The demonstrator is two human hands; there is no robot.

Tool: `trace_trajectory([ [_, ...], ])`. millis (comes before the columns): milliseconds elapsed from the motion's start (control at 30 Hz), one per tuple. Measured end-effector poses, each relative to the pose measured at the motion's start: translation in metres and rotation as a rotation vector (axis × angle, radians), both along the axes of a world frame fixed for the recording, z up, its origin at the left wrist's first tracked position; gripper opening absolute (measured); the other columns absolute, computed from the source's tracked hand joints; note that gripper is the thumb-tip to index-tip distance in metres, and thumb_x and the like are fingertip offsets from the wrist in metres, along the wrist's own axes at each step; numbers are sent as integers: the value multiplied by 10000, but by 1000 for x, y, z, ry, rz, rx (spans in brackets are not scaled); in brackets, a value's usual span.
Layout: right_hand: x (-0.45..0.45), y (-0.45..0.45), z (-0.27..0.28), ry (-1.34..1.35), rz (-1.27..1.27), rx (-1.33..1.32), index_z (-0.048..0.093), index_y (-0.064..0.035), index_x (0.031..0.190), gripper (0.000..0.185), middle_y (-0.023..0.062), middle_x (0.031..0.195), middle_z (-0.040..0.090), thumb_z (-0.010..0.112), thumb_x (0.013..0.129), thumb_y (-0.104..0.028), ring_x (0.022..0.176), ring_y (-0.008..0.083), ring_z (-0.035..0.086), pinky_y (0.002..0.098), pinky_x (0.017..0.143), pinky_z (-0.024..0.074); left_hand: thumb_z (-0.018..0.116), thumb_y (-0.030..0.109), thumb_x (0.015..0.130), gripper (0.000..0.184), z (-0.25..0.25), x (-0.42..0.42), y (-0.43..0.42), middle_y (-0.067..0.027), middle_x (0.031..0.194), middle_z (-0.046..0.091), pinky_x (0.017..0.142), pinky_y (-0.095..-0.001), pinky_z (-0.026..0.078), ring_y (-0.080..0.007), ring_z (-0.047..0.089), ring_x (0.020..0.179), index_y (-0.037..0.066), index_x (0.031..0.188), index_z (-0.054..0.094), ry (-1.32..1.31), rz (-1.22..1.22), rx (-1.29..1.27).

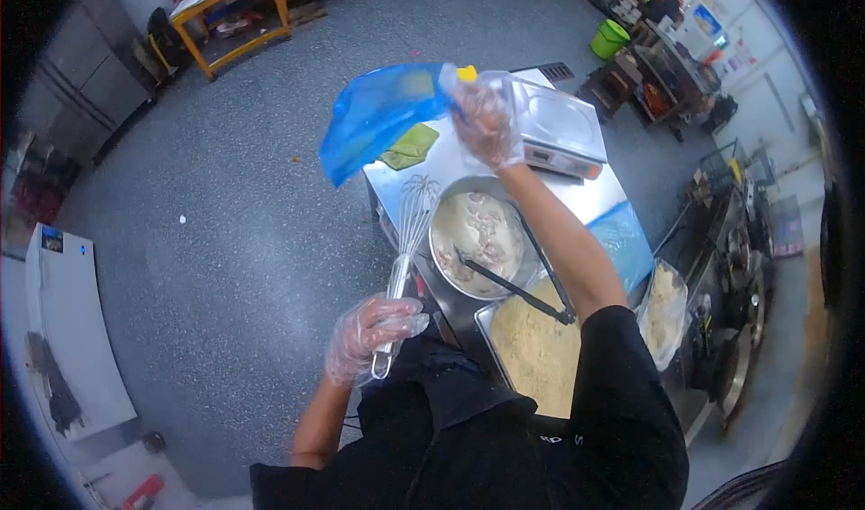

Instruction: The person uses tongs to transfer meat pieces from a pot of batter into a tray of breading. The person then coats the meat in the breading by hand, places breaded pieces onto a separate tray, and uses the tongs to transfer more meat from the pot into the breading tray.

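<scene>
My left hand (pixel 374 334), in a clear plastic glove, is closed round the handle of a metal whisk (pixel 410 222), whose wires point up and away. My right hand (pixel 487 124), gloved too, grips the gathered end of a blue plastic bag (pixel 378 104) that hangs out to the left past the table's edge. Below the right forearm stands a round metal pot (pixel 439 259) with pale batter and pieces in it. Black tongs (pixel 514 289) lie with one arm in the batter. A green cloth or bag (pixel 411 148) lies under the blue bag.
A digital scale (pixel 563 132) stands at the far side of the steel table (pixel 613 181). Nearer, a tray (pixel 487 321) holds pale yellow crumbs or flour. A blue sheet (pixel 622 240) and a clear bag (pixel 665 316) are at the right. A white freezer (pixel 77 321) stands left.
</scene>
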State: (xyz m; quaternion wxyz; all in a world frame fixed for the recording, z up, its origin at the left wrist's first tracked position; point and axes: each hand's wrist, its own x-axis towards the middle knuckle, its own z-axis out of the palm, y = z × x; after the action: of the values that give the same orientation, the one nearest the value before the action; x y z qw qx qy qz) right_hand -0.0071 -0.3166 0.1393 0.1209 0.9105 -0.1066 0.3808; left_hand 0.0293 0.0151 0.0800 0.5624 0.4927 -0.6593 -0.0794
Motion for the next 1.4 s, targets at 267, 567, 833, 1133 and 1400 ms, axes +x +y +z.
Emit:
trace_trajectory([
  [267, -1, -96, -164, 750, -421, 384, 657, -112, 909, 229, 147, 948, 624, 484, 787, -201, 861, 287, 613, 385, 749, 498, 633, 80, 687, 268, -9, 5, 34, -84, 996, 601, 696, -356, 493, -253, 612, 871, 153, 931, 550, 21, 225, 47],
  [567, -24, -47, -91, 361, -145, 384, 623, -113, 915, 206, 102, 906, 630, 470, 810, -201, 827, 269, 612, 384, 720, 486, 628, -55, 622, 463, -61, 71, -81, -92, 1053, 591, 769, -345, 500, -258, 585, 955, 169, 1017, 537, -5, 300, -61],
  [833, -138, 1, -51, 239, -131, 353, 600, -132, 932, 170, 70, 945, 600, 566, 800, -234, 885, 274, 567, 365, 796, 459, 563, 200, 803, 287, -183, 127, -210, -115, 1169, 539, 801, -305, 456, -217, 571, 928, 155, 1085, 537, -29, 99, 252],
  [1133, -209, 120, -28, 718, -568, 785, 302, 3, 1288, 817, 215, 1086, 513, 640, 713, -469, 1052, 326, 500, 389, 851, 435, 472, 257, 874, 363, -227, 103, -209, -126, 1301, 436, 935, -315, 376, -218, 497, 1100, 130, 1213, 497, -185, -26, 673],
  [1400, -204, 103, -69, 972, -738, 885, 150, 33, 1335, 888, 248, 1048, 530, 649, 713, -359, 978, 337, 550, 392, 837, 456, 559, 112, 818, 301, -178, 74, -131, -123, 1149, 559, 913, -332, 396, -251, 542, 1040, 97, 1118, 567, -32, 411, 189],
])
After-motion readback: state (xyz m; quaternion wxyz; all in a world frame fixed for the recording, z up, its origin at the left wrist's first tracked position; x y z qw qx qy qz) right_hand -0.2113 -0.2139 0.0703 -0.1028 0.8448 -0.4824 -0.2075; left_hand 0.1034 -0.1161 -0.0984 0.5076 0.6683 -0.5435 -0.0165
